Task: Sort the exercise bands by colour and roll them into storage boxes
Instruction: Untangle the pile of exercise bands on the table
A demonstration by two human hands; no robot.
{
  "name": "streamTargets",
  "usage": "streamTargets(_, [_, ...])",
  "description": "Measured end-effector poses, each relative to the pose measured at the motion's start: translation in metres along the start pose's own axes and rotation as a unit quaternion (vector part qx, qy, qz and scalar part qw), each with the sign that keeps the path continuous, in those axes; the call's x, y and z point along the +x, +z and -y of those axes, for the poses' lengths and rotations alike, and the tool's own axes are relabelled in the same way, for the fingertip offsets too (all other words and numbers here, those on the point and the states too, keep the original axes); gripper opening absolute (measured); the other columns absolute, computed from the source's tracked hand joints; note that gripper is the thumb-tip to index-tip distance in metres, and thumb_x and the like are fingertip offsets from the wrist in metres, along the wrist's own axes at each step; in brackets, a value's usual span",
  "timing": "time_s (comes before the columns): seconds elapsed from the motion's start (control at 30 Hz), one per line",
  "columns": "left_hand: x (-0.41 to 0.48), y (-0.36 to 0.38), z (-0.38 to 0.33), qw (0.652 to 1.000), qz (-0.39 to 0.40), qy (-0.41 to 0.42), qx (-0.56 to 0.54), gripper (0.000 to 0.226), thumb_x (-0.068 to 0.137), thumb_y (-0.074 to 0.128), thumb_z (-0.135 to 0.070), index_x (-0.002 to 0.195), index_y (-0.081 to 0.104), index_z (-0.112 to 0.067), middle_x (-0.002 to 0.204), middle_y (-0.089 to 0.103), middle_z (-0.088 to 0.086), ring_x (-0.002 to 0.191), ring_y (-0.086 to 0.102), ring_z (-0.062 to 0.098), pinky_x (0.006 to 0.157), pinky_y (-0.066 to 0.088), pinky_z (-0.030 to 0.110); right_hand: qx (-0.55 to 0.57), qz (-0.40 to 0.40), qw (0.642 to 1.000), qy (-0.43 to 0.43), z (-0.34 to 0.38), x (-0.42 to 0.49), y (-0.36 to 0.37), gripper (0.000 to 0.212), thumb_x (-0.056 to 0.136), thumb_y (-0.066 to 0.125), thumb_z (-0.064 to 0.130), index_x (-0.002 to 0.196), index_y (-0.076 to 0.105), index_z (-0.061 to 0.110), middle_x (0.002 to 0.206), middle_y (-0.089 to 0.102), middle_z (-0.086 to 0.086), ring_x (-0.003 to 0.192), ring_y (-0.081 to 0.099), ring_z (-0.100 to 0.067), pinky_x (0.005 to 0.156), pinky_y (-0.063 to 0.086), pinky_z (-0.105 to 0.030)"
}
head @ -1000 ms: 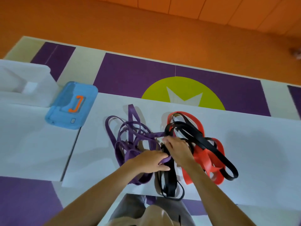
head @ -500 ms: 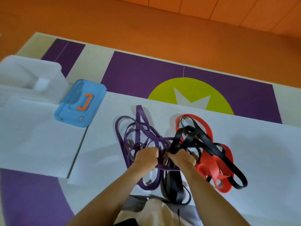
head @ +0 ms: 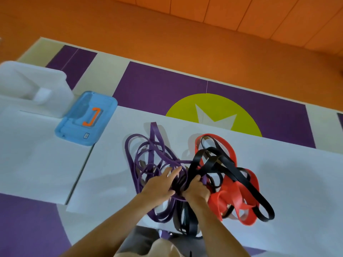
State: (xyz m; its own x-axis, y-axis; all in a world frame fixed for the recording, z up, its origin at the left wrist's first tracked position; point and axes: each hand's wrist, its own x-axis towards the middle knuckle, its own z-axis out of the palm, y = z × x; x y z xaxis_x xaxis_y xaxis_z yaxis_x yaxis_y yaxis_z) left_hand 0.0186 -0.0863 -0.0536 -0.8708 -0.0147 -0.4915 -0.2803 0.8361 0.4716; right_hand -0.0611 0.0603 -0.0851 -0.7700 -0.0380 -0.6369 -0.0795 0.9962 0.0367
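Observation:
A tangle of exercise bands lies on the white table. Purple bands loop on the left, black bands cross the middle and red bands pile on the right. My left hand rests on the purple loops with its fingers stretched forward. My right hand is curled around a bunch of black and purple strands where the colours cross. More black loops hang over the table's near edge below my wrists.
A blue box lid with an orange handle lies at the left, straddling the seam to a second white table. A translucent white storage box stands behind it. Beyond the tables the floor is purple, cream and orange.
My left hand has opened from a fist and now lies flat with its fingers extended over the purple loops. My right hand keeps its grip at the crossing. The view has shifted slightly.

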Motion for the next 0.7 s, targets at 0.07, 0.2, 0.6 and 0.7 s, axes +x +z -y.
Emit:
streamTargets(0.07, [0.005, 0.002, -0.004, 0.997, 0.012, 0.049, 0.067, 0.102, 0.096, 0.067, -0.014, 0.164, -0.002, -0.046, 0.176, 0.006, -0.004, 0.065, 0.059, 0.017, 0.063, 0.056, 0.031, -0.008, -0.017, 1.0, -0.012, -0.007, -0.001, -0.001, 0.065, 0.091, 0.075, 0.029, 0.14, 0.035, 0.013, 0.123, 0.069, -0.007, 0.113, 0.071, -0.029, 0.091, 0.056, -0.038])
streamTargets(0.2, [0.017, -0.001, -0.011, 0.971, 0.072, 0.138, 0.18, 0.096, 0.092, 0.072, -0.013, 0.163, 0.018, -0.048, 0.177, -0.003, -0.004, 0.087, 0.071, 0.029, 0.076, 0.055, 0.037, 0.01, -0.031, 0.999, -0.042, -0.027, -0.003, 0.01, 0.054, 0.091, 0.068, 0.019, 0.136, 0.038, 0.013, 0.116, 0.073, -0.008, 0.108, 0.072, -0.031, 0.087, 0.056, -0.038])
streamTargets(0.6, [0.002, 0.016, -0.006, 0.977, 0.018, 0.006, 0.21, 0.087, 0.092, 0.071, -0.057, 0.158, 0.037, -0.011, 0.173, 0.012, 0.003, 0.142, 0.041, 0.038, 0.099, 0.055, 0.048, 0.123, -0.004, 0.992, -0.024, -0.03, -0.019, 0.018, 0.099, 0.072, 0.078, 0.07, 0.145, 0.042, 0.014, 0.137, 0.06, -0.008, 0.124, 0.063, -0.031, 0.098, 0.052, -0.039])
streamTargets(0.7, [-0.007, 0.028, -0.005, 0.979, 0.015, -0.006, 0.203, 0.112, 0.082, 0.074, -0.069, 0.163, 0.024, -0.01, 0.176, -0.003, -0.002, 0.146, 0.034, 0.039, 0.107, 0.048, 0.052, 0.082, -0.02, 0.996, -0.007, -0.013, -0.023, 0.032, 0.104, 0.078, 0.077, 0.061, 0.152, 0.027, 0.009, 0.15, 0.045, -0.012, 0.134, 0.052, -0.035, 0.107, 0.047, -0.044])
